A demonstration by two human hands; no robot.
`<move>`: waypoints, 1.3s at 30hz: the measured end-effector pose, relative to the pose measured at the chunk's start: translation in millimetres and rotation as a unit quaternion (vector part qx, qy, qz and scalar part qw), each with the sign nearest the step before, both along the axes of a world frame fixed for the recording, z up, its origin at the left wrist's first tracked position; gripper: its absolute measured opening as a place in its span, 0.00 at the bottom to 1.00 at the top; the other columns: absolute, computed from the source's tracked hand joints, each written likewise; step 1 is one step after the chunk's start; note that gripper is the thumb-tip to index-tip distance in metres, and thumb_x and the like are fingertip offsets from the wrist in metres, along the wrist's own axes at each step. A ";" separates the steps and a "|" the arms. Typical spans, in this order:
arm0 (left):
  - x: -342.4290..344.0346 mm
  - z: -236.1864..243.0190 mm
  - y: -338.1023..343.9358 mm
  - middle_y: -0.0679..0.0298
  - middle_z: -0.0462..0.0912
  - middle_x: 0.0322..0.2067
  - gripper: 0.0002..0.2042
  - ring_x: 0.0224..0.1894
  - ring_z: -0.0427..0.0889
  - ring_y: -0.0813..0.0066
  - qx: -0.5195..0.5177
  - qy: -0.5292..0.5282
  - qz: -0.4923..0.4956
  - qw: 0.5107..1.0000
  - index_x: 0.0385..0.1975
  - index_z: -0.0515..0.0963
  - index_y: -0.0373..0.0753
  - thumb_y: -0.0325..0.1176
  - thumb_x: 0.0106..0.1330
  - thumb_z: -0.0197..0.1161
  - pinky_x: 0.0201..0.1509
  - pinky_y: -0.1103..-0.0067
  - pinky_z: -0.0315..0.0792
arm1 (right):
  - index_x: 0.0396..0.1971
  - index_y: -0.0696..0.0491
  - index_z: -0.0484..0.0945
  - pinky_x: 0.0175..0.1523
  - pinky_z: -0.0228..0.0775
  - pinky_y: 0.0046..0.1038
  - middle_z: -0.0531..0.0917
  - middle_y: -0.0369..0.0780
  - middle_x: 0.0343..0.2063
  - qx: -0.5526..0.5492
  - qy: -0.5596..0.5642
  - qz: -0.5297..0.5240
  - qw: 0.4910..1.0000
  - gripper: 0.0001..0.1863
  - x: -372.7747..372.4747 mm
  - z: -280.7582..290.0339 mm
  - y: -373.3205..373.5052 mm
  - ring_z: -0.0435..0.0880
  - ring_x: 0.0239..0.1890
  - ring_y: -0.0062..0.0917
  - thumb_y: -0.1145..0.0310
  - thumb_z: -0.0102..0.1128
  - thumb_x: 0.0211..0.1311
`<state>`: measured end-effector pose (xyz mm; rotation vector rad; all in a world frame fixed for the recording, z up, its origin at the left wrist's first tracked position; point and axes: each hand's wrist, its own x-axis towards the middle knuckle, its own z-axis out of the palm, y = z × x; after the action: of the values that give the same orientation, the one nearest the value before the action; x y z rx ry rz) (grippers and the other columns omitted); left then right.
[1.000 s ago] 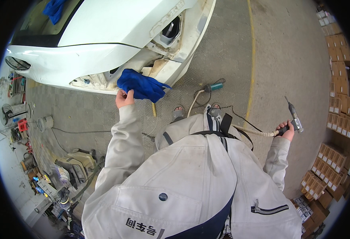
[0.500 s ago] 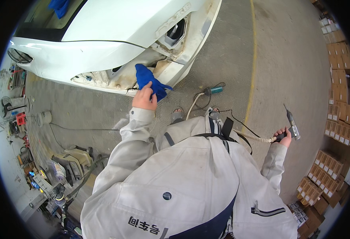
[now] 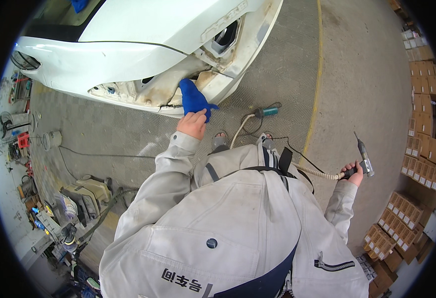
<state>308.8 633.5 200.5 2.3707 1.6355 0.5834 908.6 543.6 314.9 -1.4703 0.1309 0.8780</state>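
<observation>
My left hand [image 3: 192, 125] grips a crumpled blue cloth [image 3: 194, 99] against the corner of a white car [image 3: 128, 64]. The cloth lies over the bare body panel below an empty lamp opening [image 3: 224, 38]; the surface under it is hidden. Held out to the right, well away from the car, my right hand [image 3: 353, 173] is closed round the dark handle of an air gun [image 3: 365, 161] with a silver body and a slim dark nozzle. A ribbed beige hose [image 3: 317, 173] runs from its handle toward my waist.
By my feet lies a teal-and-black power tool [image 3: 267, 111] with a hose and cord. Stacked cardboard boxes [image 3: 421, 104] line the right side. At left stand a beige machine [image 3: 86, 196], a bucket [image 3: 52, 140] and a fan [image 3: 7, 125]; a cable [image 3: 104, 155] crosses the floor.
My left hand and the blue cloth have shifted right along the car's corner. The right hand with the air gun stays nearly in place. The view has tilted slightly.
</observation>
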 end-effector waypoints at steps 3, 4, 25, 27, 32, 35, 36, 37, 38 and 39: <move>1.2 -1.9 -0.6 0.62 0.86 0.54 0.11 0.47 0.84 0.59 -0.027 -0.047 -0.036 0.998 0.36 0.77 0.39 0.24 0.54 0.68 0.50 0.66 0.80 | 0.42 0.47 0.75 0.28 0.67 0.23 0.73 0.28 0.26 0.001 0.000 0.004 1.000 0.07 0.4 -1.0 0.2 0.71 0.24 0.17 0.64 0.58 0.68; 2.5 -3.3 -2.0 0.61 0.86 0.54 0.11 0.48 0.84 0.57 -0.035 -0.067 -0.040 0.996 0.37 0.77 0.38 0.24 0.54 0.67 0.50 0.66 0.79 | 0.43 0.47 0.76 0.28 0.67 0.23 0.73 0.28 0.26 0.001 0.000 0.004 1.000 0.07 0.6 -1.2 0.5 0.71 0.24 0.17 0.64 0.58 0.68; 2.7 82.7 -41.9 0.53 0.77 0.62 0.34 0.63 0.75 0.50 -0.183 -0.868 0.226 0.401 0.67 0.68 0.39 0.63 0.76 0.46 0.70 0.55 0.70 | 0.44 0.46 0.75 0.28 0.68 0.24 0.74 0.29 0.27 -0.015 -0.006 0.015 1.000 0.08 14.5 0.3 11.5 0.73 0.25 0.18 0.64 0.57 0.69; 19.6 83.8 -44.5 0.54 0.77 0.61 0.36 0.62 0.77 0.49 -0.172 -0.777 0.241 0.555 0.67 0.68 0.39 0.65 0.75 0.44 0.69 0.56 0.71 | 0.44 0.46 0.75 0.29 0.68 0.24 0.74 0.29 0.27 -0.016 -0.001 0.013 1.000 0.08 15.5 1.1 14.8 0.73 0.25 0.18 0.64 0.57 0.69; 30.8 63.3 -59.1 0.50 0.83 0.52 0.30 0.51 0.85 0.52 -0.215 -0.908 0.124 0.337 0.63 0.72 0.32 0.56 0.77 0.53 0.57 0.56 0.80 | 0.44 0.47 0.75 0.29 0.68 0.24 0.74 0.29 0.27 -0.022 -0.013 0.045 0.999 0.08 11.0 8.7 22.6 0.73 0.25 0.18 0.64 0.57 0.68; 20.5 49.2 -56.8 0.50 0.82 0.55 0.30 0.53 0.85 0.54 -0.243 -0.828 0.321 0.390 0.65 0.71 0.32 0.52 0.74 0.60 0.57 0.59 0.81 | 0.45 0.46 0.75 0.29 0.68 0.25 0.73 0.30 0.26 -0.021 -0.017 0.054 0.998 0.09 8.2 13.3 29.4 0.72 0.24 0.19 0.63 0.57 0.69; 11.1 49.1 -56.1 0.51 0.82 0.56 0.29 0.55 0.84 0.57 -0.273 -0.797 0.357 0.403 0.66 0.70 0.33 0.47 0.73 0.63 0.60 0.63 0.80 | 0.46 0.46 0.75 0.29 0.68 0.25 0.73 0.30 0.26 -0.020 -0.021 0.054 0.998 0.09 7.1 14.0 31.6 0.72 0.24 0.19 0.62 0.57 0.70; 4.3 50.5 -56.0 0.51 0.82 0.56 0.29 0.55 0.84 0.58 -0.271 -0.786 0.310 0.462 0.66 0.70 0.33 0.45 0.72 0.64 0.60 0.64 0.79 | 0.47 0.46 0.75 0.29 0.68 0.25 0.73 0.30 0.26 -0.022 -0.016 0.056 0.998 0.10 5.8 14.1 33.6 0.72 0.24 0.19 0.62 0.56 0.70; -2.2 53.0 -56.1 0.52 0.82 0.56 0.28 0.55 0.84 0.58 -0.280 -0.760 0.293 0.509 0.66 0.70 0.33 0.43 0.72 0.64 0.61 0.66 0.79 | 0.47 0.46 0.75 0.29 0.68 0.25 0.73 0.30 0.26 -0.025 -0.018 0.054 0.998 0.10 4.4 14.5 34.7 0.72 0.24 0.19 0.62 0.56 0.70; -6.6 55.0 -56.7 0.52 0.81 0.57 0.28 0.55 0.83 0.59 -0.301 -0.720 0.303 0.547 0.66 0.70 0.32 0.41 0.71 0.65 0.62 0.67 0.78 | 0.48 0.46 0.75 0.29 0.68 0.25 0.73 0.30 0.26 -0.030 -0.024 0.048 0.998 0.10 2.8 15.1 34.5 0.72 0.24 0.19 0.62 0.56 0.70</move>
<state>302.2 576.7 255.5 0.2253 1.2173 1.2564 911.4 578.1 330.0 -1.5629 0.0516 0.9221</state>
